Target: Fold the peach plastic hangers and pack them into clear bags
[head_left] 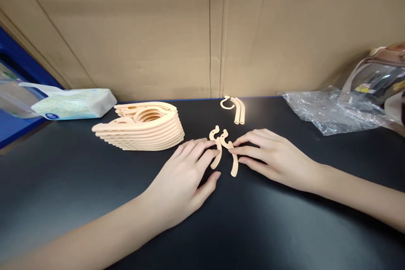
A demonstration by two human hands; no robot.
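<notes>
Two curved cream plastic hanger pieces lie side by side on the black table, each with a hooked end at the far side. My left hand (186,173) is open, its fingertips resting on the left hanger piece (216,161) and its thumb held apart. My right hand (278,156) is also open, fingers stretched and spread, with fingertips touching the edge of the right hanger piece (234,164). Farther back lie a cream hook (226,103) and two curved arm pieces (239,112), close together. Left of my hands stands a neat stack of folded cream hangers (148,128).
A soft pack of tissues (76,103) sits at the back left. Crumpled clear plastic wrap (329,109) and a transparent bag with a pale strap (379,76) are at the back right. A cardboard wall (152,33) rises behind the black table (253,228).
</notes>
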